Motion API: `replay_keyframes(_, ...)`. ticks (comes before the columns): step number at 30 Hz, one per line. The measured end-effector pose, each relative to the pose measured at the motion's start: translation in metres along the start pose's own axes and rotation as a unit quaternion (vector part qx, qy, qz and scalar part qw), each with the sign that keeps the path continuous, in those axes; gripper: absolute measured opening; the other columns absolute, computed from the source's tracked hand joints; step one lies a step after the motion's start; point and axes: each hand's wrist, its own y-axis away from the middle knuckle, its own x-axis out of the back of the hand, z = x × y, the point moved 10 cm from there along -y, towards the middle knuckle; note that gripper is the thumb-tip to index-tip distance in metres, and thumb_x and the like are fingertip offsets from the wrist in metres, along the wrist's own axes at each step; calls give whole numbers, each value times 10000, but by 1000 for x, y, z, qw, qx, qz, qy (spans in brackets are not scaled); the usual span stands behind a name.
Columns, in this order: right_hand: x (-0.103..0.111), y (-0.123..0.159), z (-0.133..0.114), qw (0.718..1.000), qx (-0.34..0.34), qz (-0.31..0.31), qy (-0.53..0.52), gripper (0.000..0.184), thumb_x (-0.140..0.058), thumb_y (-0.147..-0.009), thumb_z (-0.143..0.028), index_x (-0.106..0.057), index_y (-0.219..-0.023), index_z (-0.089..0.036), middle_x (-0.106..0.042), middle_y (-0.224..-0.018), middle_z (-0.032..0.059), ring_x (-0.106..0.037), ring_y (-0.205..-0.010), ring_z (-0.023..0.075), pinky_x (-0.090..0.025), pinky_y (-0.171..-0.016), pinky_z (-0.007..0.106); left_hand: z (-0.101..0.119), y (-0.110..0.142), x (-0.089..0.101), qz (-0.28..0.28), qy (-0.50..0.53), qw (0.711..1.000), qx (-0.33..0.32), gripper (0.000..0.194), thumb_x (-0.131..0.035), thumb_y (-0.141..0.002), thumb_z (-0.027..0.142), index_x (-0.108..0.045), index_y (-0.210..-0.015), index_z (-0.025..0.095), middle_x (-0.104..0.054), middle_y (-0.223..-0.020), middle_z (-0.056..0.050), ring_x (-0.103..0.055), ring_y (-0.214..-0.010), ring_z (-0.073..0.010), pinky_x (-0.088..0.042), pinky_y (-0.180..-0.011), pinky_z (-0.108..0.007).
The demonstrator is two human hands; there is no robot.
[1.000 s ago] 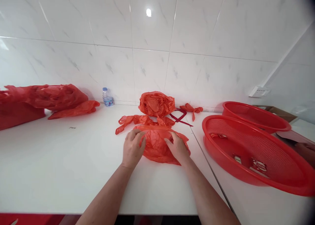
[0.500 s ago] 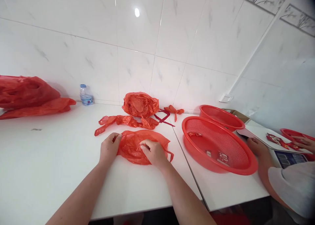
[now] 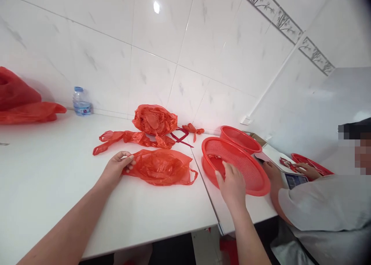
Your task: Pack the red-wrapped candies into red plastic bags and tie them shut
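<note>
From the head view, the left hand lies loosely curled against the edge of a flattened red plastic bag on the white table. The right hand hangs, fingers narrowed, over a red mesh basket (whether it holds anything, I can't tell). Farther right, a co-worker's hand rests just beside a red tray.

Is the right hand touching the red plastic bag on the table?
No, the right hand is over the red basket, while the left hand is at the bag.
</note>
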Motion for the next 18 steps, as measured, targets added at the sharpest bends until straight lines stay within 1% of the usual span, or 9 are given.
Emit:
replay_keyframes(2,-16,17,10,997,3,-75,24,395,-349,-931,-370,-608,-1116,-136,-672,-996,142,-618,-922,271,-436,-807,392,0,-1,2,-1,63,998,3,327,-762,-628,360,-545,-808,195,-628,-654,17,-508,-521,-88,-372,-457,-174)
replay_keyframes(3,-22,27,10,995,9,-94,26,404,-324,-942,-373,-618,-1098,-144,-685,-950,131,-631,-872,256,-439,-774,370,0,-1,4,5,87,996,2,322,-766,-627,337,-559,-830,196,-630,-668,19,-516,-527,-85,-378,-456,-168)
replay_keyframes(4,-24,39,9,995,16,-98,26,408,-315,-946,-376,-621,-1095,-151,-689,-948,126,-633,-859,249,-438,-758,357,0,-1,6,13,104,994,-1,326,-767,-627,319,-574,-861,199,-633,-678,20,-525,-533,-83,-386,-456,-164)
replay_keyframes(7,-27,69,0,996,41,-79,18,379,-364,-938,-380,-609,-1125,-160,-677,-1036,124,-623,-918,252,-433,-768,356,0,-1,10,24,124,992,-5,387,-766,-634,292,-596,-972,211,-649,-702,14,-547,-541,-83,-410,-462,-162)
replay_keyframes(9,-29,82,-3,996,53,-72,8,356,-397,-930,-372,-607,-1132,-167,-672,-1065,114,-615,-953,254,-431,-782,361,-1,-1,9,21,122,992,-5,418,-765,-639,290,-599,-1016,212,-657,-710,7,-554,-545,-83,-421,-465,-162)
replay_keyframes(11,-29,85,-2,996,53,-67,-2,351,-404,-929,-371,-610,-1130,-170,-669,-1077,110,-609,-976,252,-433,-792,360,-1,-2,8,14,123,992,-5,427,-762,-648,290,-600,-1037,213,-660,-718,2,-560,-556,-83,-427,-470,-159)
replay_keyframes(14,-23,78,4,997,43,-67,-12,379,-364,-940,-370,-608,-1138,-158,-664,-1093,115,-613,-972,240,-444,-791,348,-2,-2,7,7,131,991,-7,402,-752,-667,285,-606,-1036,218,-660,-733,0,-564,-576,-81,-435,-485,-156)
replay_keyframes(18,-15,63,13,994,23,-105,5,436,-321,-942,-388,-608,-1154,-138,-680,-1060,122,-638,-910,249,-462,-773,356,0,0,7,13,136,991,-9,379,-750,-663,271,-616,-1011,206,-654,-741,1,-568,-589,-85,-440,-497,-167)
